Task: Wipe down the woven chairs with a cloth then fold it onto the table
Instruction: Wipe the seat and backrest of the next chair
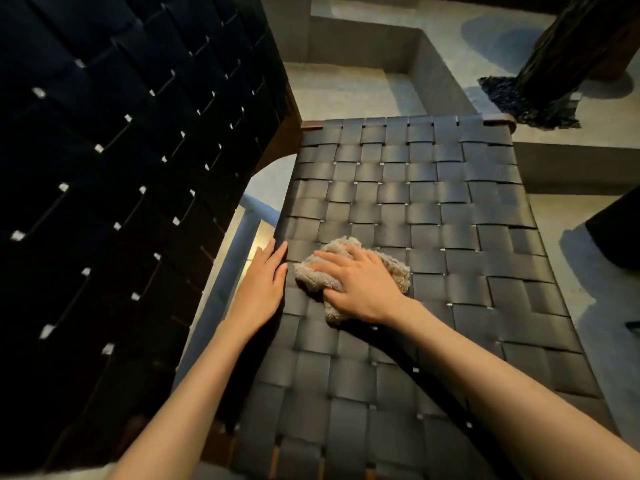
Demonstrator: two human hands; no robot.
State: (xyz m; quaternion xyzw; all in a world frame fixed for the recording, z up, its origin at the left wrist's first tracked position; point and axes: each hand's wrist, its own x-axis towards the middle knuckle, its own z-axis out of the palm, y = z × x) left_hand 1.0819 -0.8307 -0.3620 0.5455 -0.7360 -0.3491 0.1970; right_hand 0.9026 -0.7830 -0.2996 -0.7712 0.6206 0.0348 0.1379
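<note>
A dark woven chair seat (415,209) fills the middle of the view, and its woven backrest (104,168) rises at the left. A bunched beige cloth (394,268) lies on the seat near its left edge. My right hand (360,285) presses down on the cloth, fingers spread over it and thumb tucked against its near side. Just left of the cloth, my left hand (259,285) rests flat on the seat's left edge with straight fingers.
Grey concrete floor with steps (398,46) lies beyond the chair. A dark fringed textile (540,95) hangs at the upper right. Another dark object (620,233) stands at the right edge. A wooden frame rail (498,119) ends the seat's far side.
</note>
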